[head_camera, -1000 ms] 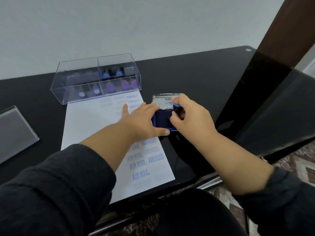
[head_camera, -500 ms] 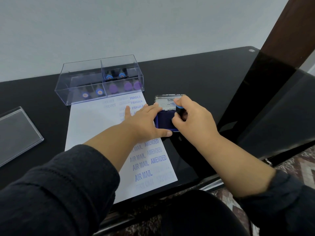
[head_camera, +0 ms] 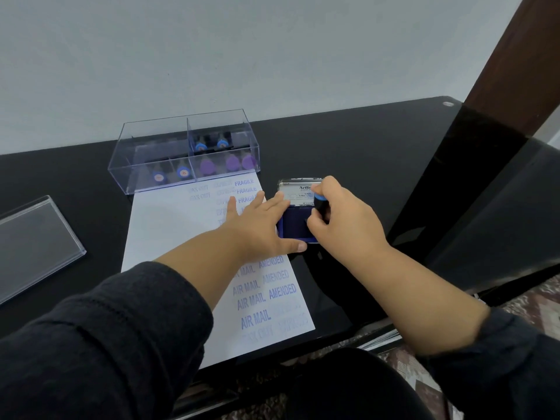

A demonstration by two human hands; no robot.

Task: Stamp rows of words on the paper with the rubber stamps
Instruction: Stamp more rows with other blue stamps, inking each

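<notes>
Right hand (head_camera: 345, 219) curled round a black rubber stamp (head_camera: 320, 205) with a blue cap, held over the dark blue ink pad (head_camera: 292, 224); stamp face hidden behind fingers, contact with pad impossible to tell. Left hand (head_camera: 260, 228) spread flat just beside that grip, on the paper (head_camera: 169, 231), fingertips at the pad's edge, covering several printed words. Beyond, other stamps blurred inside a clear box (head_camera: 181, 153). Lid label partly hidden.

glossy black table (head_camera: 363, 153) with white paper (head_camera: 169, 231), clear stamp box (head_camera: 145, 147), ink pad (head_camera: 295, 225), clear lid (head_camera: 33, 244)
</notes>
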